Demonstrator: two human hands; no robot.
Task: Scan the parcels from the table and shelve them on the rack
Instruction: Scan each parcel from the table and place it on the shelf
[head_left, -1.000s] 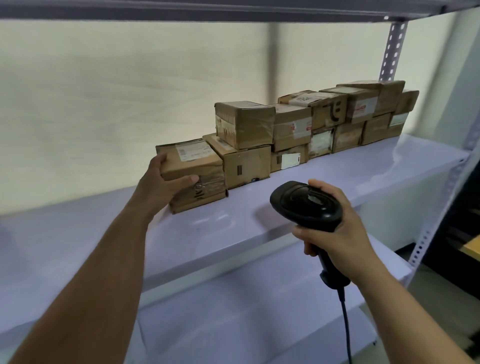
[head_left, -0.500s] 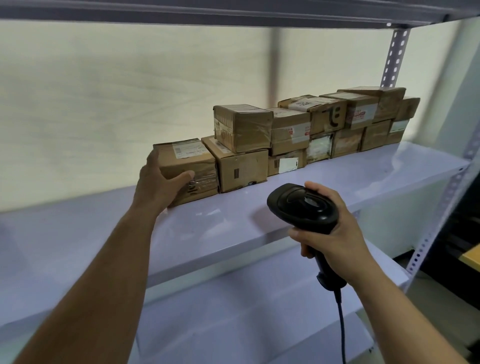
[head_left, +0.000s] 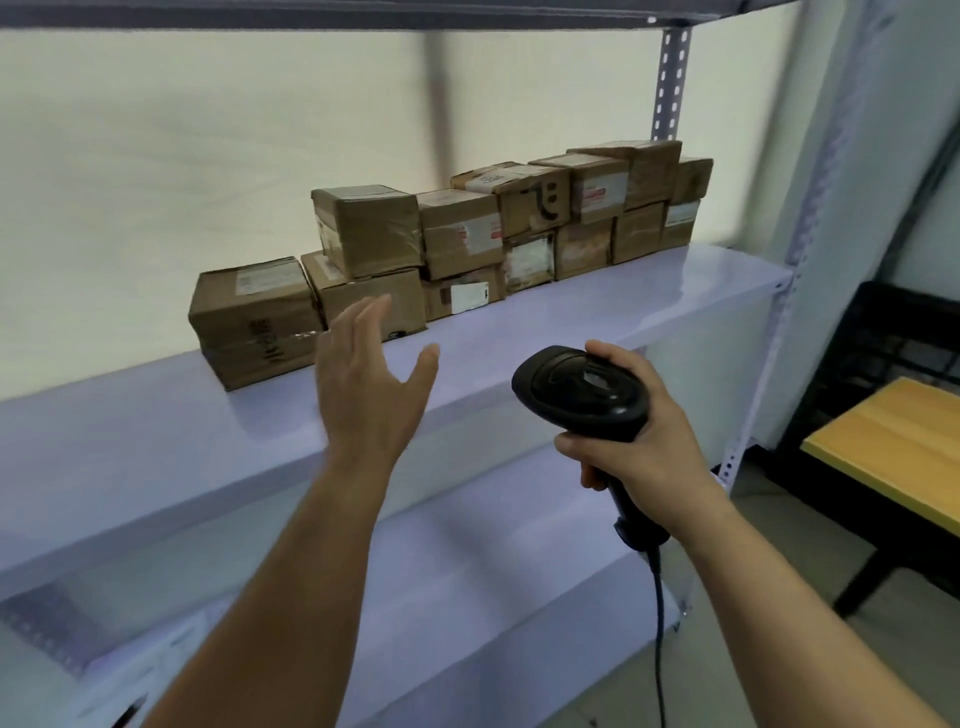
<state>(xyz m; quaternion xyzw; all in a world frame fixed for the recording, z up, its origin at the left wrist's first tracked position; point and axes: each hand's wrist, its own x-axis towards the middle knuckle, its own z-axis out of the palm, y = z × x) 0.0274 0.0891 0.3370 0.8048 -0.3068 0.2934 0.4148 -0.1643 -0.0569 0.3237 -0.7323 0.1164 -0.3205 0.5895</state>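
Note:
A brown cardboard parcel (head_left: 252, 319) with a white label stands at the left end of a row of several stacked parcels (head_left: 498, 228) on the pale rack shelf (head_left: 597, 317). My left hand (head_left: 371, 389) hovers in front of the shelf, to the right of that parcel, fingers spread and holding nothing. My right hand (head_left: 639, 431) grips the handle of a black barcode scanner (head_left: 582, 389), whose cable hangs down.
A lower rack shelf (head_left: 467, 597) lies beneath. A perforated upright post (head_left: 670, 83) stands at the right end of the rack. A yellow-topped table (head_left: 893, 447) and a black crate (head_left: 883, 332) are at the right.
My left hand pushed the leftmost parcel back against the row, then let go and drew back to the right. The view has turned a little to the right.

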